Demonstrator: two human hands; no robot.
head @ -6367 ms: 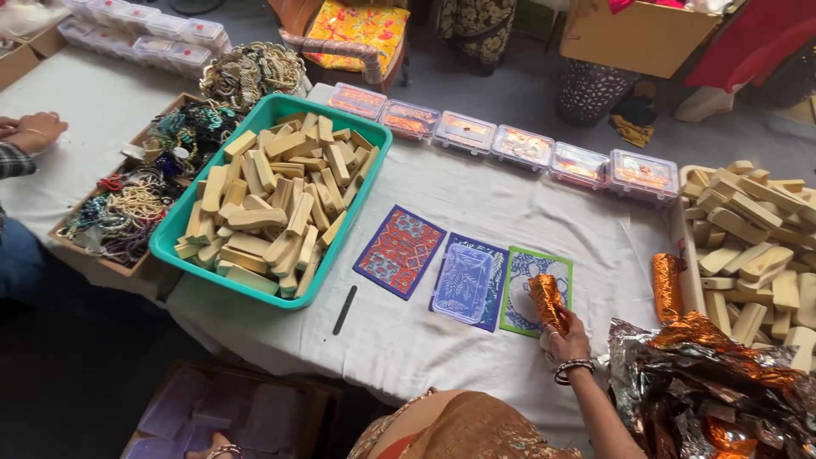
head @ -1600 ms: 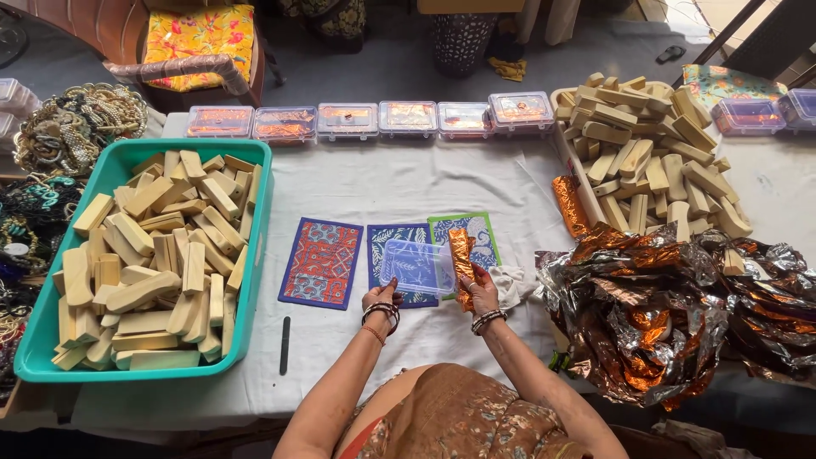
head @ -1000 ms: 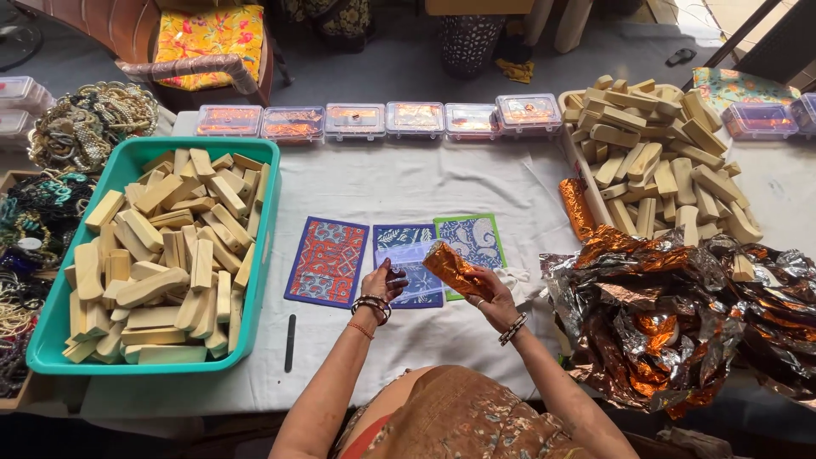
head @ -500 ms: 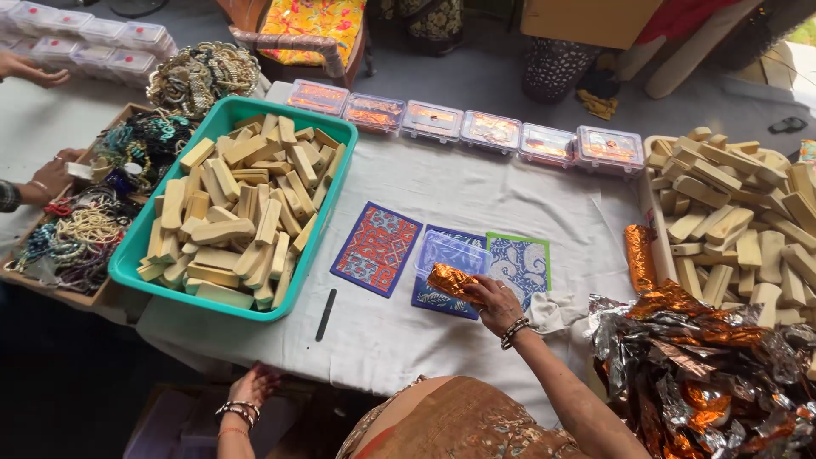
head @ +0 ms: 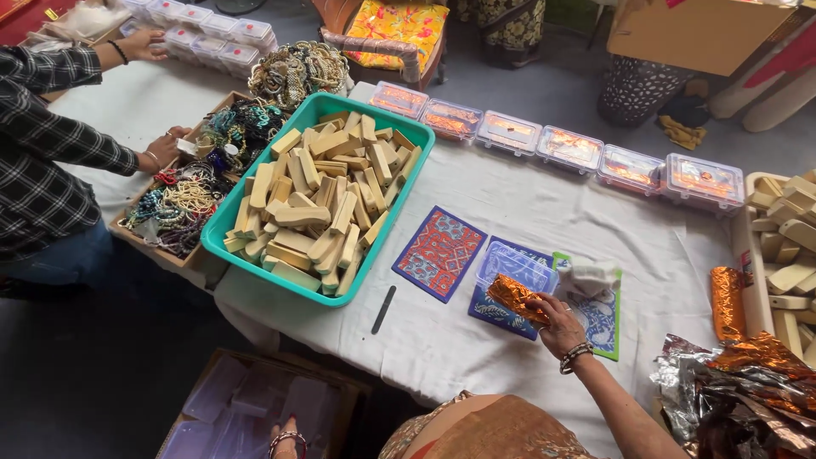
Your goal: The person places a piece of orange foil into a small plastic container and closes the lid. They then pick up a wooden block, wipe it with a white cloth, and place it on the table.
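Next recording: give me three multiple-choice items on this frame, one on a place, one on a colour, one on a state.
1. Where does the right hand put the foil-wrapped piece?
A. over the clear plastic box
B. in the tub
C. on the floor

2. What colour is the tub of wooden blocks?
A. red
B. teal green
C. black

3. The clear plastic box on the mats is:
A. lidded
B. open, without a lid
C. upside down

Answers: 1 A, the piece lies at the box's rim; 2 B, its walls are teal green; 3 B, no lid covers it.
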